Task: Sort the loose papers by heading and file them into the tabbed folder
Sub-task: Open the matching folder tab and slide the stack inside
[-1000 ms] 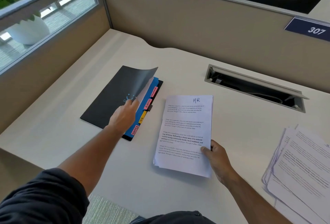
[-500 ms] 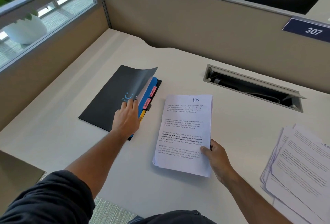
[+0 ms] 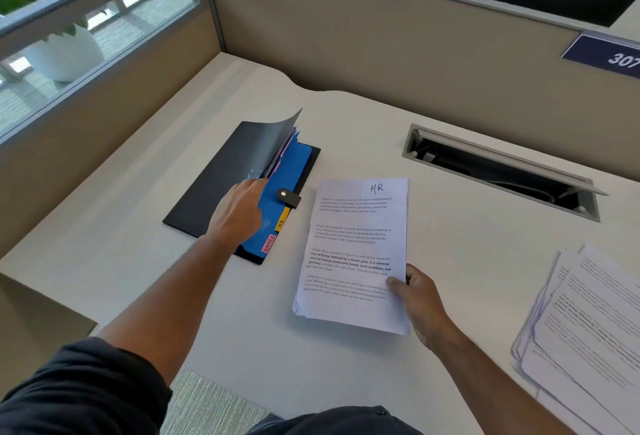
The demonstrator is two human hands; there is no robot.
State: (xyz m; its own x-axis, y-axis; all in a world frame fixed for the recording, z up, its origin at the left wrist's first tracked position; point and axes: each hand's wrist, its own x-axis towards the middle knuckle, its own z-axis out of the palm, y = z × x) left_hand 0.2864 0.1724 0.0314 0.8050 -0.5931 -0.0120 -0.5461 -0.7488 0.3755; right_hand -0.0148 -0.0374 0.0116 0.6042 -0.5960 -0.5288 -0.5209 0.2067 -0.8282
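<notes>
Tabbed folder (image 3: 221, 178) on the desk (image 3: 450, 261), left of the HR papers (image 3: 353, 254), now lifted open further than a second ago: black cover and several dividers raised, blue divider (image 3: 291, 171) and snap strap (image 3: 289, 197) newly exposed. Left hand (image 3: 239, 212) with fingers tucked under the raised leaves, holding them up. Right hand (image 3: 420, 299) pinching the HR papers' lower right edge as before; loose stack (image 3: 588, 330) far right.

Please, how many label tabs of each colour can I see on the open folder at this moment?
Pink tabs: 3, one by the near corner and two partly hidden under the lifted cover
Yellow tabs: 1
Total: 4 visible; more may be hidden under the cover and the left hand.
</notes>
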